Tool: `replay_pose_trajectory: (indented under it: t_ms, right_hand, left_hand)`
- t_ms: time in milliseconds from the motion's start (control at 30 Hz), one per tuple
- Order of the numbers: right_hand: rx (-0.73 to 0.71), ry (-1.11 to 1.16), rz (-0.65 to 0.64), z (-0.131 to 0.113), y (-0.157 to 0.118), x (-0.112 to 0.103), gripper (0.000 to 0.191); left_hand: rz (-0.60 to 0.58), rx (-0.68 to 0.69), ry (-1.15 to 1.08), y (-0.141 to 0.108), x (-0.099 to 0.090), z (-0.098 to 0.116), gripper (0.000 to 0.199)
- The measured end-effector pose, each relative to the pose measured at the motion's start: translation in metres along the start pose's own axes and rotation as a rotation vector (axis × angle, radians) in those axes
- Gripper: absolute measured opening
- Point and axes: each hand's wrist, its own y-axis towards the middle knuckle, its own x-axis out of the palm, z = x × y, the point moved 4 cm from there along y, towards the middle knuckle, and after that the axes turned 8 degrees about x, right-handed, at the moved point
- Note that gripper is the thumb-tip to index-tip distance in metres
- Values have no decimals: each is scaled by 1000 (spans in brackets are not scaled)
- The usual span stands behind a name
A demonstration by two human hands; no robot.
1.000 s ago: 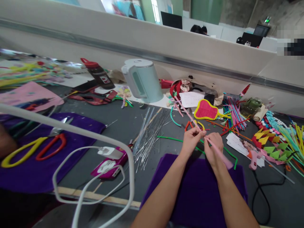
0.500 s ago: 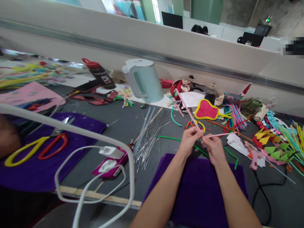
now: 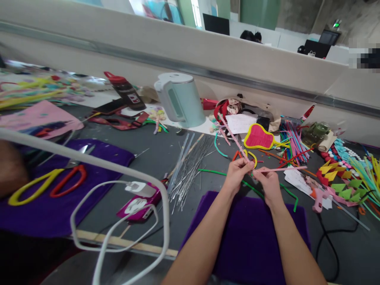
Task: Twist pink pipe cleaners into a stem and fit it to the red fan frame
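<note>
The left hand (image 3: 237,174) and right hand (image 3: 267,183) hide the middle of the pink stem (image 3: 233,136), so 1 piece or 2 is unclear. The left edge cuts off a co-worker's blurred limb (image 3: 11,169). Writing on the white sheet (image 3: 238,124) is too small to read.

We can read no lettering: the square white label (image 3: 133,98) on the dark, red-lidded plastic bottle (image 3: 124,92) and the glowing green sign (image 3: 336,24) in the background are too small.
</note>
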Motion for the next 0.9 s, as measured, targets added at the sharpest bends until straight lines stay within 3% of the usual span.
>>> replay_pose_trajectory:
  t_ms: [67,133,233,367,467,533,600,700,767,833,900]
  right_hand:
    - [203,257,-146,8,2,5,17]
    - [234,357,-175,8,1,7,17]
    - [-30,140,-6,-2,-1,1,15]
    - [-466,-538,275,-20,-13,-2,20]
    - [-565,-737,295,-21,-16,1,22]
    - [-473,-627,261,-17,-13,0,19]
    - [-274,-359,178,-10,-6,-3,15]
    - [108,115,-63,5,2,1,15]
    - [272,317,-193,11,2,7,16]
    - [261,364,-194,10,2,9,17]
    - [87,234,-73,3,0,5,16]
  left_hand:
    - [-35,-3,-37,-1,2,2,30]
    - [-46,0,-64,-2,3,3,30]
    - [-16,12,-26,-2,5,1,30]
    - [16,31,128,-1,6,-3,32]
    - [27,32,124,0,4,-5,33]
    - [22,28,104,0,3,-4,33]
    - [15,31,83,0,2,-1,32]
    - [-28,39,24,-1,2,3,31]
    - [-63,37,-13,-2,3,4,32]
    - [-64,25,-29,-2,3,4,32]
    - [-32,11,-14,-2,4,1,33]
